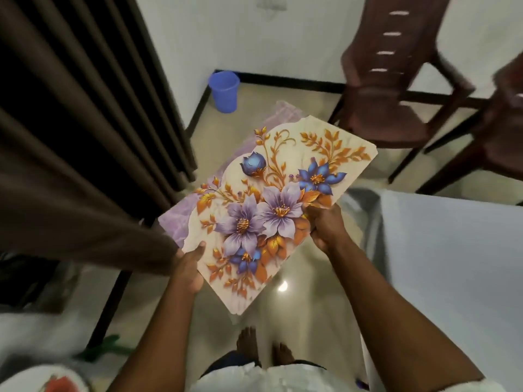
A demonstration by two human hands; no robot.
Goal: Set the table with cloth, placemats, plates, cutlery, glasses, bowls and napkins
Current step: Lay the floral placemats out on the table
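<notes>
Now both hands clamp the stack of floral placemats (268, 205) over the floor, left hand (189, 267) on the near edge and right hand (325, 227) on the side, probably holding it level to carry to the cloth-covered table (452, 250) at right.

We hold a stack of floral placemats (271, 205) in the air above the shiny floor (285, 267), tilted away from us. Our left hand (189, 267) grips the near left edge, thumb on top; our right hand (325, 224) grips the right edge. A table with a white cloth (452, 250) stands to our right, brown chairs (396, 89) beyond it, a blue bucket (224, 91) in the corner, dark curtains (85, 123) at left.
</notes>
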